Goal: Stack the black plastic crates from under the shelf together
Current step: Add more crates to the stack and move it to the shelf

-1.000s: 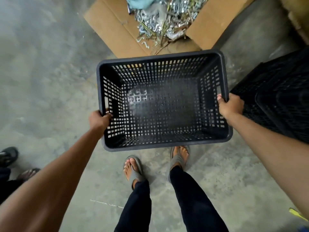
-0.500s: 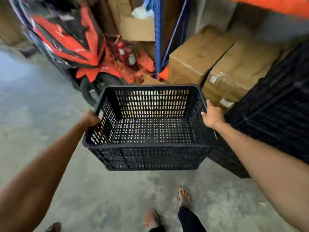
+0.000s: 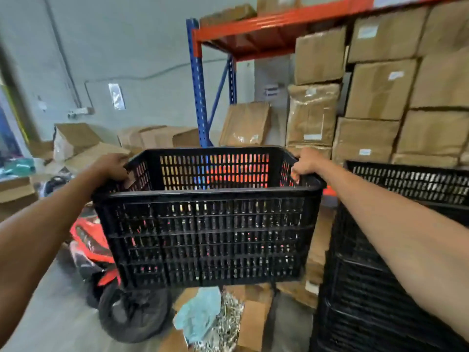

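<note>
Two hands are gripping crate (image 3: 208, 224) in air, left hand (image 3: 111, 165) and right hand (image 3: 305, 161) clenching its end rims.
Stack (image 3: 396, 262) is standing lower right, nearer right hand; crate's long axis is running left-right.

One crate (image 3: 208, 240) between two hands, left (image 3: 111, 165) and right (image 3: 305, 161); one crate stack (image 3: 385, 275) beside the right grip
</note>
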`<state>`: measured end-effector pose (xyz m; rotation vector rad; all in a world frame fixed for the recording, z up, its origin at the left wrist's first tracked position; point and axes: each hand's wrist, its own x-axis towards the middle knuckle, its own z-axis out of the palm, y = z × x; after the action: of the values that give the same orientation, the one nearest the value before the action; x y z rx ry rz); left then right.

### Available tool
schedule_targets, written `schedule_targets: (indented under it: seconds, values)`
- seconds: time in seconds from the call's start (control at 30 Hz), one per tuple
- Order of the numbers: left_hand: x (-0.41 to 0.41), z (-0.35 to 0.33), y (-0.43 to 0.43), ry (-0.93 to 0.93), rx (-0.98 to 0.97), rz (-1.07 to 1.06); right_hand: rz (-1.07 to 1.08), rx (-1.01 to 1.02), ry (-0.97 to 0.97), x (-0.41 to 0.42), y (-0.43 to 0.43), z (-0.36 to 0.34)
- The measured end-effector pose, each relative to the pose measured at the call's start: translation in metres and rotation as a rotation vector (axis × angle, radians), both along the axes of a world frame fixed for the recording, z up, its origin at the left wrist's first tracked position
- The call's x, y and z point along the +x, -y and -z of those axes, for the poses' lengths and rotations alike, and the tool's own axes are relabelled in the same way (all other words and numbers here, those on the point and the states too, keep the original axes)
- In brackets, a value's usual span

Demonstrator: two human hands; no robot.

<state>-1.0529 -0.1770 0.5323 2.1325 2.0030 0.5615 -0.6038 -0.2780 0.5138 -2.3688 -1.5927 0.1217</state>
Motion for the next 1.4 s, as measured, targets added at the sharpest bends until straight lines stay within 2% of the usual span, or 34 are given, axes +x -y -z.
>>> schedule_targets:
  seconds: [0.13,0.27,0.47,0.6,0.7,0.9,1.07,1.4]
  values:
    - [0.025,-0.069,-0.011,0.073,-0.001,0.092,0.04,0.094,0.013,0.02,0.027,-0.077]
    - [0.073,-0.131,-0.014,0.066,0.066,0.197,0.089,0.205,0.057,0.065,0.052,-0.147]
    - [0.166,-0.206,-0.02,0.033,0.129,0.344,0.165,0.213,0.151,0.14,0.094,-0.212]
    - [0.252,-0.232,-0.021,0.023,0.179,0.411,0.238,0.255,0.198,0.207,0.123,-0.236]
    - [0.327,-0.236,-0.023,0.019,0.185,0.465,0.28,0.242,0.248,0.272,0.143,-0.245]
    - [0.47,-0.22,-0.022,0.015,0.2,0.54,0.412,0.291,0.241,0.391,0.167,-0.25]
    - [0.57,-0.202,-0.013,0.0,0.151,0.578,0.434,0.298,0.219,0.477,0.188,-0.241]
    - [0.664,-0.161,0.004,-0.072,0.165,0.586,0.497,0.241,0.236,0.562,0.214,-0.179]
